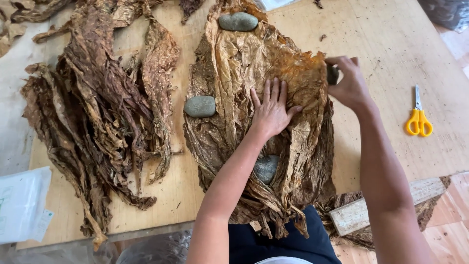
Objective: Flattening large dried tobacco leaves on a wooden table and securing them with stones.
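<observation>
Pressing flat on a stack of flattened dried tobacco leaves [244,63], the left hand [271,110] lies palm down with its fingers spread wide and straight, holding nothing. The right hand [348,83] is at the stack's right edge, its fingers curled narrowly around a dark grey stone [332,75] that sits just against the leaf margin. Three more smooth grey stones weigh the stack down: one at the top [238,21], one on the left edge [200,106], and one near the bottom [266,168], partly hidden by the left forearm. The stack rests on a wooden tabletop [381,39]. To the left lies a heap of crumpled, darker unflattened leaves [97,117]. Yellow-handled scissors [418,117] lie well apart on the right, and a white plastic bag [22,205] sits at the lower left corner.
</observation>
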